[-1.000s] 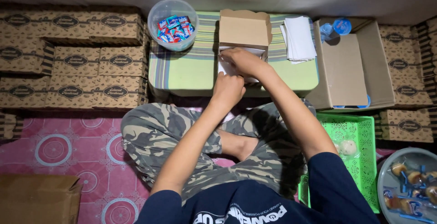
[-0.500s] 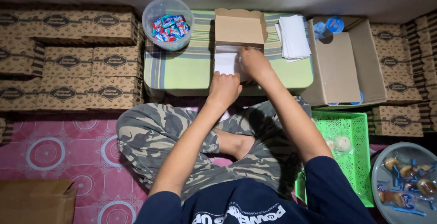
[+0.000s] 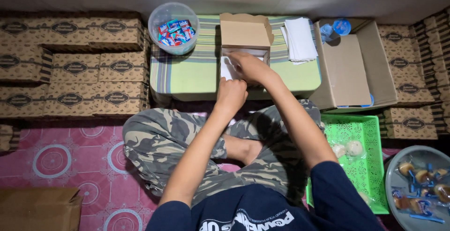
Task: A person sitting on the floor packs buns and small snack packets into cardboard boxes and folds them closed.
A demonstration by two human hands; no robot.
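A small open cardboard box (image 3: 245, 33) stands on the striped green cushion-topped table (image 3: 192, 74), its lid tipped back. My right hand (image 3: 251, 67) reaches into the box and presses a white paper sheet (image 3: 227, 68) that lines it. My left hand (image 3: 231, 95) is curled at the box's near edge, touching its front wall. A stack of white paper sheets (image 3: 300, 38) lies to the right of the box. A clear plastic tub of wrapped candies (image 3: 174, 28) stands to the left.
Stacks of printed brown boxes (image 3: 70, 67) fill the left side and the far right. A large open carton (image 3: 356, 67) sits right of the table. A green plastic basket (image 3: 358, 156) with wrapped buns and a grey bowl (image 3: 419, 189) of packaged snacks lie at lower right.
My right hand has slid further into the small box over the white paper. The left hand has stayed at the box's front edge.
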